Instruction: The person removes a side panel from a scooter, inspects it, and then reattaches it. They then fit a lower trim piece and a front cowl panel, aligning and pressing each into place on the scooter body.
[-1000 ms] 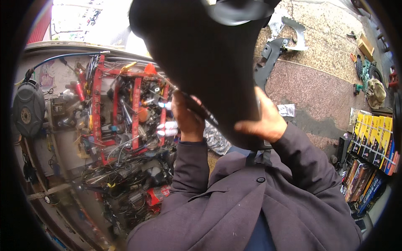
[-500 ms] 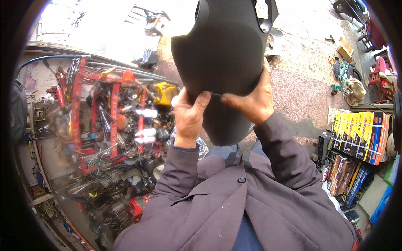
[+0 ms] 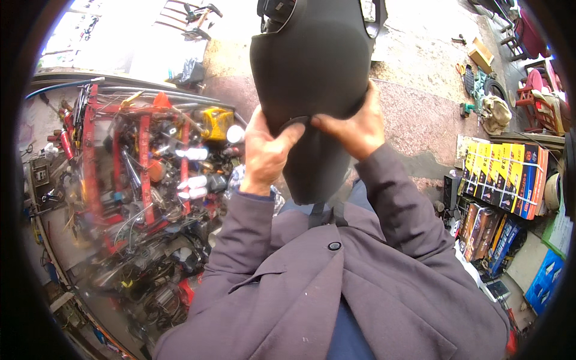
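Between my hands is a large matte-black moulded plastic panel with a look of a vehicle body cover. Broad at the top with cut-out openings at its upper corners, it narrows at a waist and ends in a smaller rounded lower part. My left hand grips the left edge at the waist, its thumb bent onto the front face. On the other edge, my right hand has its fingers behind the panel and its thumb pressed near the middle. Both thumb tips almost meet at the crease. Most fingers are hidden behind the panel.
To my left, a red metal rack stands among cluttered tools, white bottles and a yellow container. Strapped yellow-and-black boxes are stacked at right. Farther off lie a green power tool, a cardboard box and red chairs.
The panel has tilted slightly, showing more of the dark part at its upper left opening. Both hands keep their hold at the waist. The surroundings have shifted left in the view.
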The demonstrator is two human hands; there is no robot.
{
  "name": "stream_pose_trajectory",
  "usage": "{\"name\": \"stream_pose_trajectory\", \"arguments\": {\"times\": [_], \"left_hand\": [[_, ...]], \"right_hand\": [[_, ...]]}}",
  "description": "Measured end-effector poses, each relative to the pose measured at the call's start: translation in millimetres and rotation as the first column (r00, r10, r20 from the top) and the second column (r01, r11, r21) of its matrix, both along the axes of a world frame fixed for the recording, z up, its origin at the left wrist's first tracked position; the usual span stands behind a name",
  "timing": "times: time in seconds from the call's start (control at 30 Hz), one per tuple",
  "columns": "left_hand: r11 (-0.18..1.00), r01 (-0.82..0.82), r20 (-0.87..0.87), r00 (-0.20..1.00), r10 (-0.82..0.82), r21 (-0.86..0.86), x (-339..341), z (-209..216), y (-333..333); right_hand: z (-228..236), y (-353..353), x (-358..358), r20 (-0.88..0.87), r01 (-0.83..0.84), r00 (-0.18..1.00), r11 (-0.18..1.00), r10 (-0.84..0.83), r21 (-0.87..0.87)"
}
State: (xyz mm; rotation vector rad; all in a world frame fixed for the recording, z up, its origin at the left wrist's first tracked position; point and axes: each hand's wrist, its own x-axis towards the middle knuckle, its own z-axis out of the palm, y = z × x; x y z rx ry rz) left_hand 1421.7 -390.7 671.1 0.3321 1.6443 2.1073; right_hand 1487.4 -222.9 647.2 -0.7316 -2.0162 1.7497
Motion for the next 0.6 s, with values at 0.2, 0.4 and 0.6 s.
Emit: {"name": "stream_pose_trajectory", "arguments": {"times": [0.2,0.4,0.6], "left_hand": [[0.998,0.031,0.009,1.000,-0.030,-0.058,-5.2,-14.9,-5.8],[0.996,-0.002,-0.006,1.000,0.002,-0.085,-13.9,-20.4,-6.3],[0.994,-0.081,0.011,0.997,0.082,-0.078,-20.9,-31.8,-3.2]], "right_hand": [[-28.2,1.2,4.3,0.002,-0.041,0.999,0.981,0.041,0.187],[-45.5,-6.7,15.1,0.035,-0.091,0.996,0.971,0.085,0.223],[-62.4,-17.9,31.8,0.129,-0.161,0.981,0.979,0.145,0.125]]}}
